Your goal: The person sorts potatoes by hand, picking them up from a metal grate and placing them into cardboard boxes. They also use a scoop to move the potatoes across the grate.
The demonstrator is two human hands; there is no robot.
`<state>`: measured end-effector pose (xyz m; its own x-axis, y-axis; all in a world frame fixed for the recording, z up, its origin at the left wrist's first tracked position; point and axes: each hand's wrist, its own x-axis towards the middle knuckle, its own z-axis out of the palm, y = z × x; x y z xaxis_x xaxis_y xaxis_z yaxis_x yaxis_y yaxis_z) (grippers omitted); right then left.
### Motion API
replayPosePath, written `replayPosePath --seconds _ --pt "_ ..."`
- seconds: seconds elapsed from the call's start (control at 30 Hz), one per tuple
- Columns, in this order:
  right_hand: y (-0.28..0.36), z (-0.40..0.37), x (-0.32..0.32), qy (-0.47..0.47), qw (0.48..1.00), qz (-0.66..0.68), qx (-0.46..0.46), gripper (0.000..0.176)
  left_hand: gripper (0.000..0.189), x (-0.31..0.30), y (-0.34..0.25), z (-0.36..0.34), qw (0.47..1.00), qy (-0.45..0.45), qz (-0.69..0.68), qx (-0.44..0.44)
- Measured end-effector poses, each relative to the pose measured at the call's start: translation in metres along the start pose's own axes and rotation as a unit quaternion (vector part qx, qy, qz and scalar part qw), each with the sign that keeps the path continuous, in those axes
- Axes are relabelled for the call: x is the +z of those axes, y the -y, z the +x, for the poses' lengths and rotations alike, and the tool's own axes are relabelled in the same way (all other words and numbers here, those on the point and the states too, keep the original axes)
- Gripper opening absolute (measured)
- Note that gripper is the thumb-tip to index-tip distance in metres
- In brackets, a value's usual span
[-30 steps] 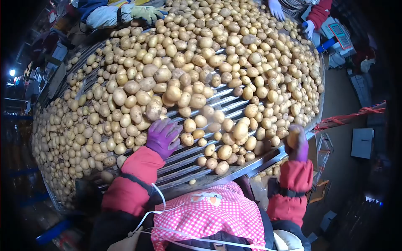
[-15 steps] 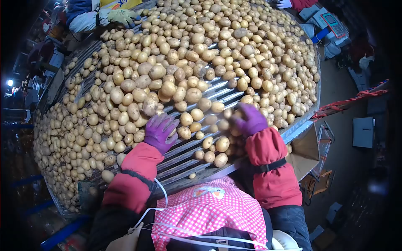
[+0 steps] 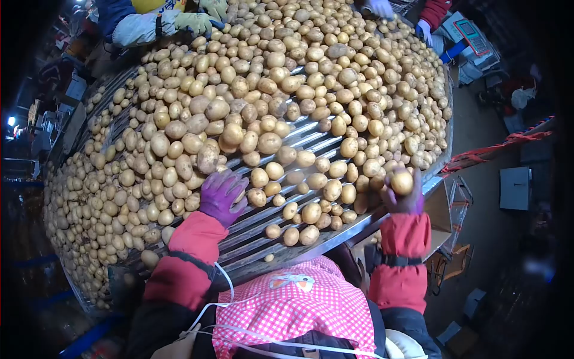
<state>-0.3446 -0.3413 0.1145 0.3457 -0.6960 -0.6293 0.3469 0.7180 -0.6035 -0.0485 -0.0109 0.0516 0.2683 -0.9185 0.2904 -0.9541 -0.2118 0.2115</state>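
My left hand (image 3: 222, 194), in a purple glove, rests open with its fingers spread on the metal roller table (image 3: 257, 233), touching potatoes at the edge of the big potato pile (image 3: 239, 107). My right hand (image 3: 405, 194), also gloved in purple, is raised at the table's right edge and grips one round yellow potato (image 3: 402, 182). A small group of loose potatoes (image 3: 302, 218) lies on the rollers between my two hands. Both my sleeves are red.
Other people's gloved hands work at the far side: a green-yellow glove (image 3: 194, 23) at top left, white gloves (image 3: 382, 7) at top right. A scale (image 3: 475, 36) stands at top right. A cardboard box (image 3: 439, 209) sits below the table's right edge.
My right hand took a potato from the rollers and swung right to the table's edge, lifting it. My left hand stayed on the pile's edge.
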Motion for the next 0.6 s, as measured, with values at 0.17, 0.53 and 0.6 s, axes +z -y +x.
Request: replayPosePath --seconds 0.17,0.53,0.6 --pt "0.045 -0.008 -0.187 -0.137 0.864 -0.459 -0.154 0.036 0.051 -0.002 -0.001 0.004 1.0 0.0 0.002 0.003" --pt "-0.154 0.039 0.174 0.316 0.345 -0.666 -0.582 0.048 0.045 0.0 0.004 0.0 0.999 -0.041 0.016 0.005" --pt "-0.199 0.046 0.218 0.328 0.302 -0.671 -0.592 0.051 0.041 0.002 0.01 -0.007 0.999 -0.016 0.032 0.012"
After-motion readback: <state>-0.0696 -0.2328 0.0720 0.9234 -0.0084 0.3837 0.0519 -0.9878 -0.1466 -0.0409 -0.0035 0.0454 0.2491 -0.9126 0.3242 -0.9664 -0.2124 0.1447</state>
